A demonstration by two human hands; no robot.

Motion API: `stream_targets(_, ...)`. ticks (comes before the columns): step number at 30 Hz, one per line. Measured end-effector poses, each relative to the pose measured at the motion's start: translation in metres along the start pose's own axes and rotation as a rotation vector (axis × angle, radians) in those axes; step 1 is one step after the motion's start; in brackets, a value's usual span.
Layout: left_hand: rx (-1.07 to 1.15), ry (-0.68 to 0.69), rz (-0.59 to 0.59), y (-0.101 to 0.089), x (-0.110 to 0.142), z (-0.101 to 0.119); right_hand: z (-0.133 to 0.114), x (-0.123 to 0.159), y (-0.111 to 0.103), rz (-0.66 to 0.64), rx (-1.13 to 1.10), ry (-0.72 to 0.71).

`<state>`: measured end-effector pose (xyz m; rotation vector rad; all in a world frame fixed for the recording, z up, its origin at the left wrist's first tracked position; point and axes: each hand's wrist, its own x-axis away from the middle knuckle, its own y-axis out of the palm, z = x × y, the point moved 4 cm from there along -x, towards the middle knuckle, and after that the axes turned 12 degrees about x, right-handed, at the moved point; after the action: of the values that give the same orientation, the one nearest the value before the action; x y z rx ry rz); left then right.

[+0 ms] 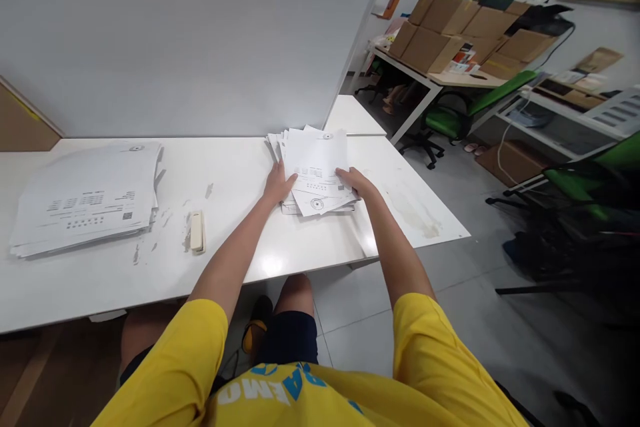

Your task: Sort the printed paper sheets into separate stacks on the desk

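Note:
A loose, uneven stack of printed paper sheets (327, 153) lies on the white table in front of me, its sheets fanned at odd angles. My left hand (278, 185) grips the stack's left edge, thumb on top and fingers along the side. On the opposite edge, my right hand (356, 183) pinches the sheets with its thumb on the upper face. One sheet with a round stamp (317, 205) sticks out askew toward me. To the left lies a cream-coloured stapler (197, 232), touched by neither hand.
A larger pile of printed papers (83, 197) rests at the table's left. A grey partition (190, 40) rises behind the white table (240, 160). Beyond the table's right end are a green chair (445, 121), cardboard boxes (425, 47) on another desk, and a white shelf unit (555, 127).

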<state>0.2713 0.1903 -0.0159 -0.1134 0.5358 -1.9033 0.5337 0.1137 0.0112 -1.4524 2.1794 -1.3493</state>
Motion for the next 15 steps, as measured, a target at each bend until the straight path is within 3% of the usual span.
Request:
stream_targets(6, 0.114, -0.03, 0.01, -0.006, -0.004, -0.003, -0.003, 0.001, 0.004, 0.027, 0.144, 0.03)
stream_targets(10, 0.07, -0.004, 0.097, -0.011, 0.013, 0.005, 0.002, 0.0, -0.004, -0.002, 0.213, -0.051)
stream_targets(12, -0.071, 0.121, 0.089, -0.01, 0.033, 0.017, 0.006, 0.0, -0.009, 0.006, 0.199, -0.085)
stream_targets(15, -0.336, 0.378, -0.133, 0.003, 0.065, 0.034, 0.01, 0.0, -0.013, 0.013, 0.159, -0.131)
